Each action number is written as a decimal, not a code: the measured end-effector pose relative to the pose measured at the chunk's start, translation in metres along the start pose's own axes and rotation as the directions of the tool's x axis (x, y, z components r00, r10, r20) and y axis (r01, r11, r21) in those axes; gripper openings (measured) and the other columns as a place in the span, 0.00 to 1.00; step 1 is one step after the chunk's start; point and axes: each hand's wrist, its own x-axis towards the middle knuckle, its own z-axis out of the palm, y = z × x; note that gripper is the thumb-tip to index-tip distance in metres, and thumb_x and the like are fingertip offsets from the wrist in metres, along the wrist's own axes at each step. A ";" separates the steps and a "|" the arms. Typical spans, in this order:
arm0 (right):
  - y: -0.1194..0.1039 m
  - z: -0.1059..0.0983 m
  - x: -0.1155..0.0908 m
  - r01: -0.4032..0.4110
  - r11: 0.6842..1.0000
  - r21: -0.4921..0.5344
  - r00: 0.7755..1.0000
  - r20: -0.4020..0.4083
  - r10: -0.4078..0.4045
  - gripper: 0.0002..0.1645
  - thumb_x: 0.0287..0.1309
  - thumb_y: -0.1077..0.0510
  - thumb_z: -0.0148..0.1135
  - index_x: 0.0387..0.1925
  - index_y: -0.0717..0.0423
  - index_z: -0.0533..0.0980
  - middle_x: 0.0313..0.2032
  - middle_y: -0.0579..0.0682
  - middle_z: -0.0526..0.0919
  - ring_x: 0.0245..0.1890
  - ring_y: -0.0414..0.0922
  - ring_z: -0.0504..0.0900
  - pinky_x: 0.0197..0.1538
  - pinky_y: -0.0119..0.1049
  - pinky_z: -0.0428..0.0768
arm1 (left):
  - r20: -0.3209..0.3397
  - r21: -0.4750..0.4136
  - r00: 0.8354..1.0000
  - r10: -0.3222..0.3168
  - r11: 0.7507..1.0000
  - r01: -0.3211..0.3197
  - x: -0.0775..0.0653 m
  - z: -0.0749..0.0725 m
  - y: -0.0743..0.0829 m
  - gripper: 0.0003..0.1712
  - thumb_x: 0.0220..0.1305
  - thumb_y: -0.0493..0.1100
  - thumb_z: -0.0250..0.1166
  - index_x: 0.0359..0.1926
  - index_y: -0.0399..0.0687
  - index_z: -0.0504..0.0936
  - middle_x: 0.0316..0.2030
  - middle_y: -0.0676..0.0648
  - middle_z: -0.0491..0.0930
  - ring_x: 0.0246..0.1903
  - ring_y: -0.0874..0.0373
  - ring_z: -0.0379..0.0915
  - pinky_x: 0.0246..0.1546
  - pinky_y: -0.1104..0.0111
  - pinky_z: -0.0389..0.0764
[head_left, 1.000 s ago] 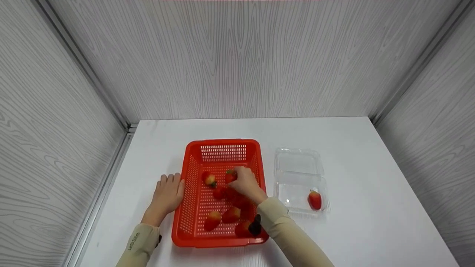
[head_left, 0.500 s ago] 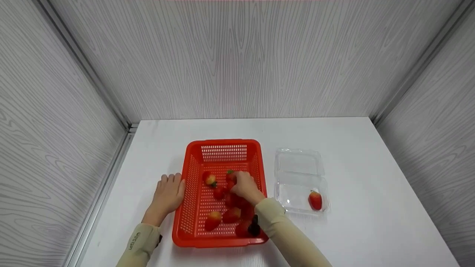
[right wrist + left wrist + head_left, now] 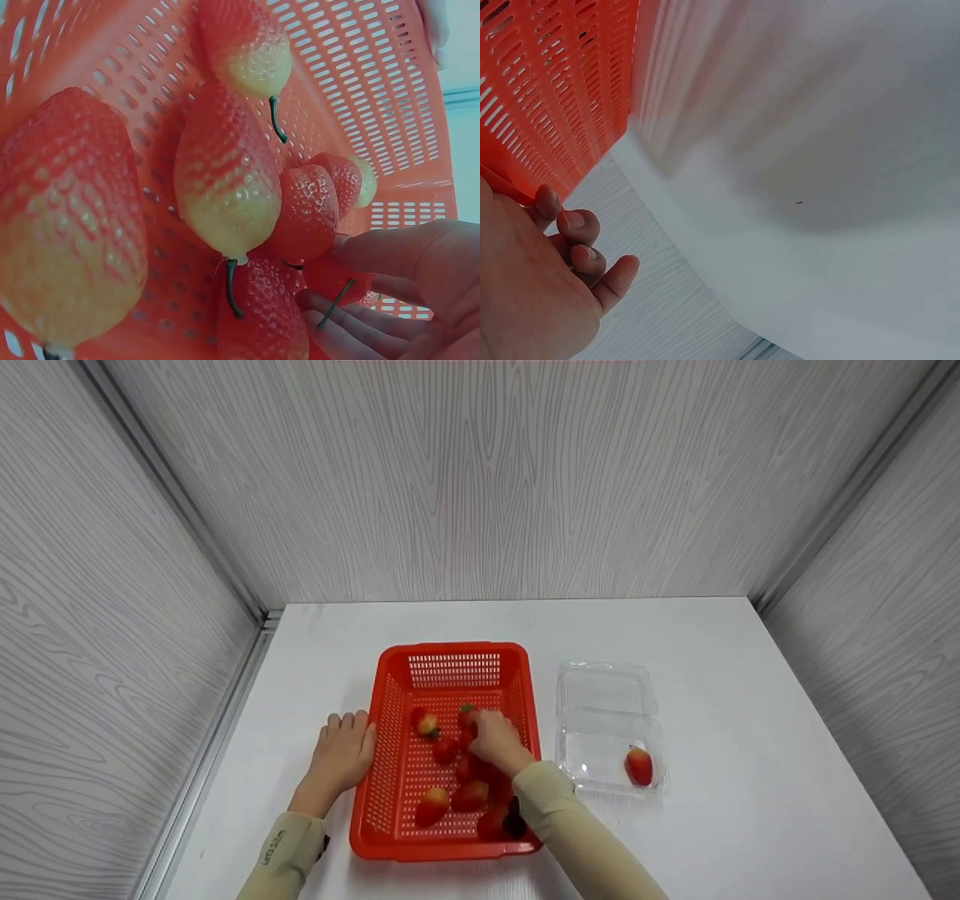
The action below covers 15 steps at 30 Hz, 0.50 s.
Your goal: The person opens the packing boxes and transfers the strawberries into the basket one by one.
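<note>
A red slotted plastic basket (image 3: 446, 852) stands on the table with several strawberries inside. My left hand (image 3: 341, 754) grips its left rim, the fingertips curled beneath the edge in the left wrist view. Deep in the basket, my right hand (image 3: 496, 741) holds a strawberry (image 3: 322, 276) between thumb and fingers, its green stem showing in the right wrist view. Close by lie another strawberry (image 3: 225, 180) and a large pale-ended strawberry (image 3: 71, 225). To the basket's right lies an opened clear plastic clamshell box (image 3: 596, 751); one strawberry (image 3: 639, 766) sits in its near half.
The white table (image 3: 750, 765) meets a grey wood-grain panel (image 3: 480, 480) at the back. Similar panels rise on the left and right. The basket's raised walls surround my right hand.
My right hand has moved down and slightly toward me among the strawberries, its fingers now around one. The left hand stays at the rim.
</note>
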 end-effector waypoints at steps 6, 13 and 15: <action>0.000 0.000 0.001 0.002 1.000 -0.004 1.000 0.008 -0.002 0.11 0.53 0.68 0.69 0.40 0.58 0.81 0.31 0.49 0.81 0.31 0.45 0.80 0.36 0.43 0.80 | -0.018 0.002 1.000 0.015 1.000 -0.015 0.000 0.001 -0.001 0.14 0.78 0.47 0.42 0.42 0.41 0.67 0.32 0.43 0.65 0.35 0.46 0.56 0.37 0.54 0.62; 0.000 -0.001 0.001 0.042 0.998 -0.050 0.999 -0.005 -0.042 0.10 0.51 0.67 0.71 0.36 0.59 0.80 0.28 0.49 0.80 0.27 0.45 0.77 0.33 0.41 0.78 | -0.025 -0.001 0.999 0.024 1.000 -0.024 0.000 0.002 -0.002 0.13 0.78 0.46 0.43 0.40 0.42 0.66 0.31 0.43 0.64 0.34 0.47 0.55 0.36 0.55 0.61; -0.002 -0.002 -0.001 0.037 0.999 -0.036 0.999 0.003 -0.037 0.12 0.51 0.67 0.71 0.39 0.59 0.80 0.29 0.49 0.81 0.28 0.45 0.79 0.34 0.42 0.80 | -0.019 0.000 1.000 0.017 1.000 -0.017 0.000 0.002 -0.001 0.14 0.78 0.47 0.42 0.41 0.42 0.67 0.32 0.43 0.64 0.34 0.47 0.56 0.37 0.55 0.61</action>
